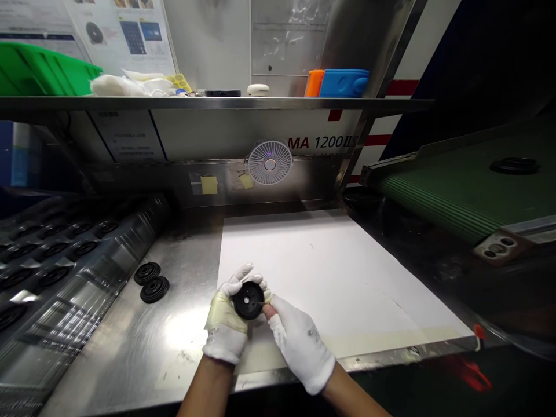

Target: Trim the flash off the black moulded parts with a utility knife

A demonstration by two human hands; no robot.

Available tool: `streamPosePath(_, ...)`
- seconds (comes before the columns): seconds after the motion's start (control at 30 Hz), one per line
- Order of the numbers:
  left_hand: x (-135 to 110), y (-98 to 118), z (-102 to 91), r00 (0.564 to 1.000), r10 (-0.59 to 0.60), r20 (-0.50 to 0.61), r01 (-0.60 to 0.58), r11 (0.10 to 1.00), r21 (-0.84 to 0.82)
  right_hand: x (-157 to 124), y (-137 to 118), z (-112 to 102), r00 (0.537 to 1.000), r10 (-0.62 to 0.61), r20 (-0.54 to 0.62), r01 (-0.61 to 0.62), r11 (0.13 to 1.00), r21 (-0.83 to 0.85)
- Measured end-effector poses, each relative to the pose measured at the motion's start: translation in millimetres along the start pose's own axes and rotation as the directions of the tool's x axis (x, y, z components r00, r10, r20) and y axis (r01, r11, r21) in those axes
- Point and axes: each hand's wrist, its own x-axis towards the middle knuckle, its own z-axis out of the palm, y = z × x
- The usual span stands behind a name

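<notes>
Head view: two gloved hands at work over a metal tabletop.
Black wheel: off the surface, in the left hand, above the near left part of the white sheet; holed face toward the camera.
Left hand: grip closed around the wheel, white glove, yellowish wrap over the palm.
Right hand: fingers drawn together at the wheel's right edge, thumb tip bare; cannot tell if the grip pinches the rim or something thin.
Two spare wheels: left of the sheet, on bare metal, touching or nearly.
Trays: far left, blurred, filled with similar black parts.
Green belt: right side, one black part lying on it.
Fan: white, round, below the shelf.
Shelf load: green bin left, blue container right.
</notes>
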Motion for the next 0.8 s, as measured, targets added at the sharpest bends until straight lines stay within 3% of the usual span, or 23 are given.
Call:
streamPosePath(0.17, 7.6, -2.8, 1.6, 0.996, 0.069, -0.050, -0.071, 0.996, -0.047, -1.1, 1.5, 4.1, 0.999, 0.036, -0.028, -0.039, 0.993, -0.114)
streamPosePath(0.47, 11.6, -6.2, 0.9, 0.986, 0.137, -0.099, -0.149, 0.981, -0.123, -9.3, -11.8, 16.9, 1.000, 0.024, -0.019, -0.026, 0.992, -0.124)
streamPosePath(0.67, 5.2, -1.5, -7.1, 1.000, 0.006, -0.027, -0.007, 0.999, -0.036, -5.3, -4.5, 9.0, 1.000, 0.008, -0.008, -0.008, 0.995, -0.097)
streamPosePath(0.8, 11.1, -5.3, -4.1, 0.996, 0.075, -0.053, -0.081, 0.990, -0.114, -7.5, -5.7, 12.3, 1.000, 0.027, -0.016, -0.029, 0.991, -0.131)
